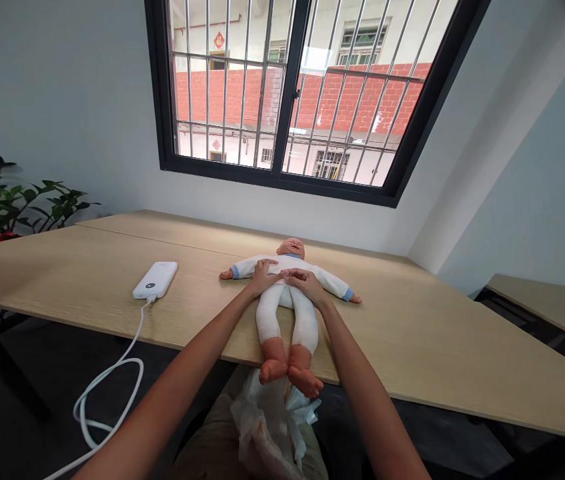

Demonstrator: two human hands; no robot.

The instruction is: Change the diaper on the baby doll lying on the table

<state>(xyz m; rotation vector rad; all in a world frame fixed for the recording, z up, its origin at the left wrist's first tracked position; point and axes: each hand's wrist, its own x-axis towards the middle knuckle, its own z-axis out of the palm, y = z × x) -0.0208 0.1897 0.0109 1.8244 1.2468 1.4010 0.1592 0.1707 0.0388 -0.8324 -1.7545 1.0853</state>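
Doll (pixel 296 263) on its back on the table (pixel 412 333), feet past the edge;
my left hand (pixel 265 277) and right hand (pixel 306 281) are close together at its waist; they hide the white clothes (pixel 305 320) there, so I cannot tell if fingers are pinching or only touching; the cable (pixel 139 327) is cut off below.

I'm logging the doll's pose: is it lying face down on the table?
No, the baby doll lies on its back on the table, its face turned upward.

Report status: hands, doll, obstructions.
Left hand, right hand: both at doll's midsection. Doll face-up on table, feet at front edge. White power bank off left, apart from hands.
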